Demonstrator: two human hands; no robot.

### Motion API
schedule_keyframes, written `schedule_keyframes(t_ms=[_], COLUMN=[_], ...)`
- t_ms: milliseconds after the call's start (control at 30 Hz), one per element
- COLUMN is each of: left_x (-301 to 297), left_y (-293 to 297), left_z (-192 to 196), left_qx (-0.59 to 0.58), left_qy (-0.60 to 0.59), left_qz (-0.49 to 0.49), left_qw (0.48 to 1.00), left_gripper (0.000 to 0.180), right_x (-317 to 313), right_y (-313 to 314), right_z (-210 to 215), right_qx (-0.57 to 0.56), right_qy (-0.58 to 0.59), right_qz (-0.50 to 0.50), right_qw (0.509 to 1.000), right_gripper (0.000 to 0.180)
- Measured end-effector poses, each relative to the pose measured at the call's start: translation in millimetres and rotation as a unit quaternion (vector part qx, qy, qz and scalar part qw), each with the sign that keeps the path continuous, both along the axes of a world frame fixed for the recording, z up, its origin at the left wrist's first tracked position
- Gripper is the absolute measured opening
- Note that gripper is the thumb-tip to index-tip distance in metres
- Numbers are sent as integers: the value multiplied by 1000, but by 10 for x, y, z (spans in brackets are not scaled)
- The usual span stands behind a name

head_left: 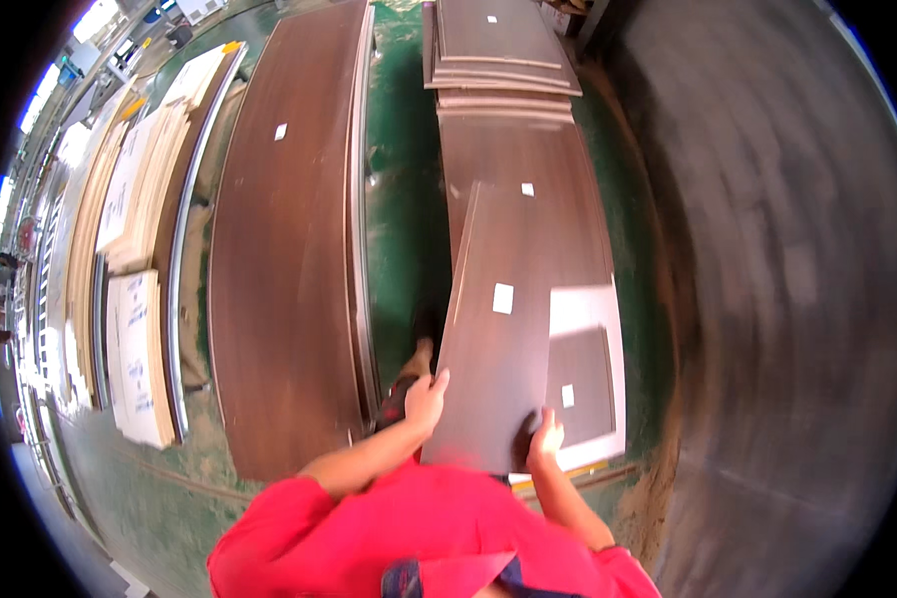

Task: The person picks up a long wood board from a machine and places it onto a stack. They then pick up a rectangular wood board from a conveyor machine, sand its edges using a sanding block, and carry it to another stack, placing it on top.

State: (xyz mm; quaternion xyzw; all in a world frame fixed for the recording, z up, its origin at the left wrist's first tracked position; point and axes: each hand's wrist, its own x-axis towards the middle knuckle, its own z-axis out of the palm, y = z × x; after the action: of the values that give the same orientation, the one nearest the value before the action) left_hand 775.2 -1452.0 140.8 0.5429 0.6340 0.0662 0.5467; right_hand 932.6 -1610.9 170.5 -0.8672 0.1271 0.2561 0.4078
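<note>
A long dark brown wood panel point(494, 379) with a white label lies slantwise in front of my body. My left hand point(427, 401) is closed on its left edge. At its right edge, near the end closest to me, my right hand point(545, 439) grips with the thumb on top. The panel's far end overlaps a larger brown board point(528, 149). To the right of the held panel, a smaller brown panel point(581, 374) with its own label rests on a white board point(598, 304). The undersides of the held panel are hidden.
Left of the green floor aisle point(401, 199) stands a long stack of brown boards point(289, 229). Farther left are piles of pale boards point(140, 199) on rails. More brown panels point(498, 35) are stacked at the far end. A grey metal surface point(777, 279) runs along the right.
</note>
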Motion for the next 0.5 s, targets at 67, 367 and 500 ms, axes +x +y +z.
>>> schedule_keyframes(t_ms=[67, 367, 500], left_x=[280, 1256, 1579], left_y=[621, 2601, 3110], left_z=[-243, -985, -1156], left_qx=[61, -39, -17], left_qy=[-29, -14, 10], left_qz=[46, 99, 97], left_qw=[997, 994, 995], left_gripper=[54, 50, 50], right_x=[267, 1396, 1763], right_y=[664, 2891, 3460], right_z=[-226, -885, -1048], right_qx=[-61, -88, -104], right_qy=[-15, -74, -25], right_qz=[43, 162, 184], right_qw=[997, 980, 977], right_gripper=[57, 47, 47])
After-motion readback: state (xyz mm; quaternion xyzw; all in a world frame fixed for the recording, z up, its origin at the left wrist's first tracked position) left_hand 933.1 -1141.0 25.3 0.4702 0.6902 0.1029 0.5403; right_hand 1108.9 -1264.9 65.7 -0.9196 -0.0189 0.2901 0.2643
